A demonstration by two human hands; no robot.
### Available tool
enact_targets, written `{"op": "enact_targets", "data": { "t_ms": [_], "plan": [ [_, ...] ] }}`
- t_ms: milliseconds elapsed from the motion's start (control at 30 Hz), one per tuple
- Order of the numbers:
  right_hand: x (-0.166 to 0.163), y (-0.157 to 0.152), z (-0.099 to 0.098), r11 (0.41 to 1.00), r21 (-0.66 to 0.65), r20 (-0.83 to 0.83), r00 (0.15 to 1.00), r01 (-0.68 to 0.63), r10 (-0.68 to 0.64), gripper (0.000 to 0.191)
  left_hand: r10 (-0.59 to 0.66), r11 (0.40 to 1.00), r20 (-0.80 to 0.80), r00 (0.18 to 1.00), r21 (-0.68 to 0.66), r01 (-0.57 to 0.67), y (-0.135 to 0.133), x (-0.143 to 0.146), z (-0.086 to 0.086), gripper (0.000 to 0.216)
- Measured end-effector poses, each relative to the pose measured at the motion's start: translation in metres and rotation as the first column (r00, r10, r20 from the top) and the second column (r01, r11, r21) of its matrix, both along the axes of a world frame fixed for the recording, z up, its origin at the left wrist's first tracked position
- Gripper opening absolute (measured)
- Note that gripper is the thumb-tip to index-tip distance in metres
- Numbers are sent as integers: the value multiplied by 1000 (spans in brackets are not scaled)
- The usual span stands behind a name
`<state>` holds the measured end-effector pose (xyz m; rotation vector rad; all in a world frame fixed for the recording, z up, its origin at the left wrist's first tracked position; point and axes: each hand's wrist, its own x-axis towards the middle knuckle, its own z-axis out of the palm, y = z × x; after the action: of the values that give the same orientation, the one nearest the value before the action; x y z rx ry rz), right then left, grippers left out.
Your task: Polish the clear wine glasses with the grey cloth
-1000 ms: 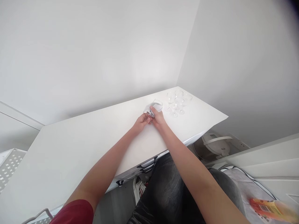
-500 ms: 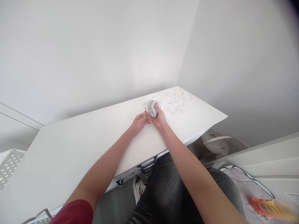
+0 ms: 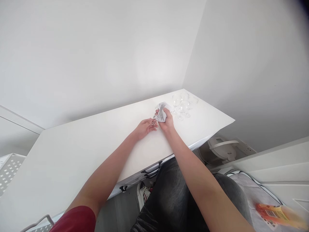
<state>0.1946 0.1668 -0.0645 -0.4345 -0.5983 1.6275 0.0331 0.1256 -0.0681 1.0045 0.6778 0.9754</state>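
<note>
Both my hands meet over the far part of a white table (image 3: 84, 145). My left hand (image 3: 144, 126) pinches the foot and stem of a clear stemmed glass (image 3: 154, 120) that lies tilted between the hands. My right hand (image 3: 165, 120) is closed round a pale grey cloth (image 3: 162, 111) wrapped over the bowl of that glass, which the cloth mostly hides. Just to the right stand several clear stemmed glasses (image 3: 183, 104) in a cluster near the table's far right corner.
White walls rise behind and to the right of the table. A white perforated crate (image 3: 9, 167) sits at the left edge. Below the table's right end is a white appliance with a handle (image 3: 222, 148). An orange packet (image 3: 277, 214) lies at the lower right, beside my dark trousers.
The cloth has gone from bunched beside the glass to wrapped over its bowl under my right hand, which turned a little. My left hand stayed on the stem.
</note>
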Motion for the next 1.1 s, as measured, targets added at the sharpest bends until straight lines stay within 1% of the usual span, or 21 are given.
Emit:
{"op": "enact_targets", "data": {
  "t_ms": [100,167,233,367,433,500,600,667,733,800,867,900,933,967,1033,1100],
  "plan": [
    [-3,2,0,998,23,84,995,59,-61,45,105,994,15,994,37,-106,1,-1,0,53],
    [-6,2,-1,997,52,106,992,64,-69,44,150,987,22,988,58,-152,2,-2,0,53],
    [-8,1,-1,997,64,116,992,43,-51,42,156,984,27,987,77,-158,2,-3,-1,51],
    [-12,-5,0,998,33,216,975,-54,45,33,131,984,15,991,116,-132,3,-3,-3,47],
    [-13,-7,2,995,50,245,967,-83,69,32,142,980,3,990,137,-141,3,-1,-3,46],
    [-13,-8,2,994,83,254,966,-72,49,33,151,977,-14,988,157,-147,2,0,-3,45],
    [-16,-6,0,995,103,236,971,-7,-17,37,181,967,-45,982,189,-170,1,4,-2,46],
    [-19,-3,-2,995,95,194,980,32,-50,41,224,957,-69,972,204,-206,0,5,-3,46],
    [-21,-2,-3,997,73,168,985,29,-41,47,287,942,-104,952,214,-261,2,5,-4,46],
    [-23,-1,-3,999,41,179,984,7,-15,54,411,900,-140,901,220,-376,5,1,-6,44],
    [-22,-3,-1,999,18,209,977,-42,37,56,543,834,-137,829,200,-513,9,-5,-7,42],
    [-21,-4,-1,996,12,223,971,-89,84,56,578,812,-111,809,173,-557,10,-8,-6,44],
    [-20,-5,0,987,11,237,960,-157,150,55,580,811,-72,812,141,-567,11,-10,-5,46],
    [-19,-7,0,970,16,254,939,-244,232,54,542,837,-31,840,115,-535,11,-12,-4,51],
    [-17,-11,-1,903,19,306,863,-429,403,53,396,912,38,918,103,-398,10,-13,-1,63],
    [-16,-14,-3,833,-7,344,781,-553,521,50,260,955,72,963,128,-268,7,-12,2,68]
  ]
}}
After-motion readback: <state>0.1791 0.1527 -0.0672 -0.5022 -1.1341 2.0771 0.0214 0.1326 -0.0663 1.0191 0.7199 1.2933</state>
